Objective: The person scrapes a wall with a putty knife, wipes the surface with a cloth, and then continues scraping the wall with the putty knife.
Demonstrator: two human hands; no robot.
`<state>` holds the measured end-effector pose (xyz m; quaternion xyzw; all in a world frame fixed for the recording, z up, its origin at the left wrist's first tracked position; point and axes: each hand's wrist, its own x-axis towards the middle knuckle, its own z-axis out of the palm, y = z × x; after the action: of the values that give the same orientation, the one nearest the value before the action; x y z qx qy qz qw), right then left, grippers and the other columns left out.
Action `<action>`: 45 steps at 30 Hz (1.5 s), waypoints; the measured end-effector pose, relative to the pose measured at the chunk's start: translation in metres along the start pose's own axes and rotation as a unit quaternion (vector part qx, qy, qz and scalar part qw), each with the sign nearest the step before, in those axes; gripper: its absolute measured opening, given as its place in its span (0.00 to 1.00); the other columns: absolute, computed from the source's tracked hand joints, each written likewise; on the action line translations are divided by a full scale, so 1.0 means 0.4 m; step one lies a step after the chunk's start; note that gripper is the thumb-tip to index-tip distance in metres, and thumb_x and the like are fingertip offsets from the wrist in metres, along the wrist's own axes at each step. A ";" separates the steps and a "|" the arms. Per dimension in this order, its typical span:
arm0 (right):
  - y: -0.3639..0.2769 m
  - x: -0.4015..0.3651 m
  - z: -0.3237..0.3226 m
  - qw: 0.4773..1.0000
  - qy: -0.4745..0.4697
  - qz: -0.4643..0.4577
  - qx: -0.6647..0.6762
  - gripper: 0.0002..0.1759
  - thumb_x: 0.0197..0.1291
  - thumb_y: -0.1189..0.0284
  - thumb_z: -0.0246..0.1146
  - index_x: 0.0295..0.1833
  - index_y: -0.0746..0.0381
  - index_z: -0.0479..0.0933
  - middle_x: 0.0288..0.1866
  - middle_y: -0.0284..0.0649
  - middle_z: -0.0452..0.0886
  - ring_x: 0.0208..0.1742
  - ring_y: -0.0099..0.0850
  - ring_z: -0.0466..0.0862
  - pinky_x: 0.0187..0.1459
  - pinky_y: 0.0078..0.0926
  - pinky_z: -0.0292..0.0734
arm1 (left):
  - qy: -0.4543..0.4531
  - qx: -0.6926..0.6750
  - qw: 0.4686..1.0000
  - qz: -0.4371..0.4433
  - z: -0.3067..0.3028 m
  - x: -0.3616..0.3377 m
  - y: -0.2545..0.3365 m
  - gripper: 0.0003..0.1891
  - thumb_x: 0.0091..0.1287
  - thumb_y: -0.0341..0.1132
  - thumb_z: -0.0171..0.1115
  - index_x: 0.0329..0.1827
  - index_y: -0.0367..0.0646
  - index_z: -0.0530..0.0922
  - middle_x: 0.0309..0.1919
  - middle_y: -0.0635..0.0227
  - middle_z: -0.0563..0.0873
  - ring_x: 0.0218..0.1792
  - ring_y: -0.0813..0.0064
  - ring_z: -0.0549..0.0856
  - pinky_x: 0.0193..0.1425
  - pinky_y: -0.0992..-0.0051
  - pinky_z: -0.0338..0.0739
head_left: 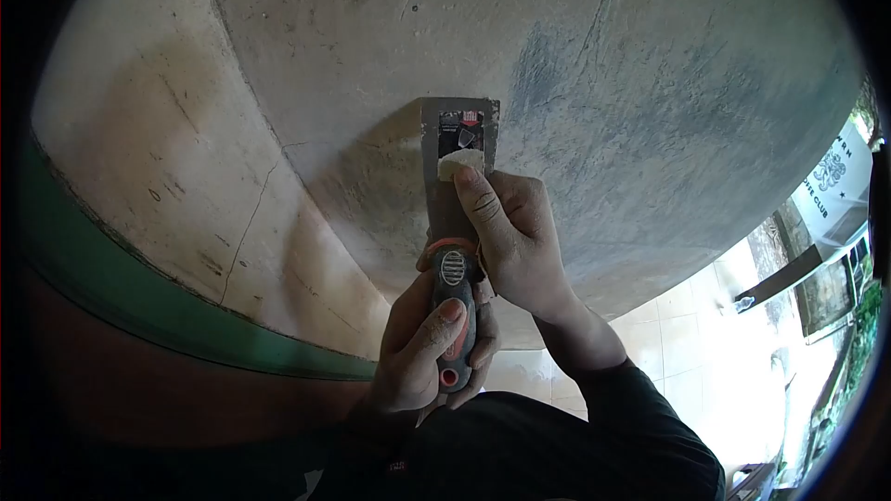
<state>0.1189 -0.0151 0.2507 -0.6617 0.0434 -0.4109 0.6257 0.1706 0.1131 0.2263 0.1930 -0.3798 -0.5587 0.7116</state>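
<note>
A putty knife [452, 213] points away from me, its wide metal blade up against the grey plastered wall in this view. My left hand [418, 348] is wrapped round its black and red handle [454, 301], thumb along the top. Stuck on the blade is a black label [461, 130] with a small red mark. At the label's lower end a pale flap [460, 161], looking like the label's peeled-back underside, lies under the thumb of my right hand [520, 232]. That hand's fingers are curled behind the blade, partly hidden. Dust covers both hands.
The curved grey wall [631, 139] fills the space ahead, with darker scraped patches. To the left runs a cracked beige surface [232, 213] with a green band [186, 311] below it. Floor tiles [664, 329] and a printed white banner [835, 186] show at the right.
</note>
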 end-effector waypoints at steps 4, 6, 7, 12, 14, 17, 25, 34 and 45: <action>0.007 0.003 -0.011 0.997 0.001 -0.003 -0.075 0.23 0.71 0.64 0.49 0.27 0.70 0.74 0.15 0.37 0.74 0.16 0.20 0.74 0.17 0.20 0.66 | 0.052 0.036 0.997 0.038 -0.020 0.013 -0.040 0.12 0.74 0.39 0.40 0.49 0.39 0.61 0.23 0.62 0.75 0.10 0.83 0.70 0.08 0.86 0.63; -0.008 0.010 -0.014 0.994 -0.017 0.004 -0.107 0.22 0.71 0.64 0.48 0.32 0.70 0.75 0.19 0.38 0.78 0.19 0.22 0.80 0.18 0.17 0.71 | 0.044 0.048 0.997 0.037 0.005 0.028 -0.014 0.12 0.74 0.39 0.41 0.48 0.39 0.61 0.23 0.62 0.75 0.10 0.83 0.70 0.08 0.86 0.63; -0.019 0.027 -0.009 0.997 0.002 -0.013 -0.079 0.23 0.71 0.64 0.49 0.27 0.69 0.74 0.15 0.38 0.75 0.16 0.21 0.75 0.16 0.21 0.66 | 0.035 0.059 0.997 0.036 0.011 0.032 -0.007 0.12 0.74 0.39 0.41 0.48 0.39 0.61 0.23 0.62 0.75 0.10 0.82 0.70 0.08 0.86 0.62; -0.017 0.013 -0.011 0.995 0.010 -0.047 -0.083 0.25 0.70 0.65 0.50 0.21 0.68 0.72 0.11 0.36 0.71 0.13 0.18 0.69 0.14 0.23 0.59 | 0.038 0.081 0.996 0.022 -0.010 0.008 -0.028 0.19 0.73 0.41 0.41 0.60 0.37 0.59 0.27 0.57 0.73 0.16 0.80 0.71 0.07 0.84 0.63; 0.016 0.008 -0.012 0.995 0.014 -0.054 -0.085 0.25 0.71 0.65 0.50 0.21 0.67 0.72 0.10 0.35 0.70 0.13 0.16 0.68 0.14 0.21 0.58 | 0.057 0.083 0.995 0.007 -0.005 0.006 -0.024 0.19 0.73 0.41 0.41 0.60 0.38 0.58 0.26 0.57 0.73 0.15 0.79 0.71 0.08 0.83 0.63; -0.016 0.032 0.002 0.999 0.000 -0.042 0.007 0.25 0.71 0.65 0.50 0.21 0.68 0.72 0.10 0.35 0.70 0.13 0.17 0.68 0.14 0.22 0.59 | 0.018 0.074 0.997 -0.012 0.014 0.015 0.020 0.19 0.73 0.40 0.41 0.62 0.39 0.57 0.26 0.57 0.73 0.14 0.78 0.71 0.08 0.82 0.64; 0.036 -0.002 -0.006 0.996 -0.006 -0.067 -0.053 0.22 0.71 0.66 0.49 0.25 0.66 0.74 0.15 0.28 0.70 0.16 0.13 0.64 0.15 0.17 0.55 | 0.096 0.070 0.993 0.005 0.023 -0.006 -0.014 0.11 0.74 0.38 0.41 0.50 0.39 0.61 0.24 0.60 0.75 0.09 0.82 0.68 0.08 0.85 0.62; 0.018 0.015 -0.009 0.999 -0.015 -0.046 -0.015 0.23 0.71 0.65 0.49 0.25 0.67 0.74 0.14 0.30 0.72 0.15 0.15 0.73 0.14 0.15 0.61 | 0.086 0.047 0.995 0.000 0.024 0.004 -0.006 0.13 0.73 0.39 0.43 0.51 0.39 0.61 0.23 0.61 0.74 0.10 0.82 0.70 0.07 0.85 0.63; 0.015 0.019 -0.012 0.998 -0.026 -0.045 -0.037 0.23 0.72 0.64 0.48 0.25 0.65 0.74 0.15 0.30 0.72 0.16 0.14 0.70 0.16 0.15 0.62 | 0.082 0.056 0.995 0.000 0.021 0.010 0.000 0.12 0.73 0.40 0.42 0.50 0.39 0.61 0.24 0.61 0.74 0.09 0.82 0.70 0.08 0.84 0.63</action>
<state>0.1237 -0.0247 0.2488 -0.6963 0.0123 -0.4194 0.5823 0.1644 0.1107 0.2328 0.2774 -0.3510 -0.5187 0.7285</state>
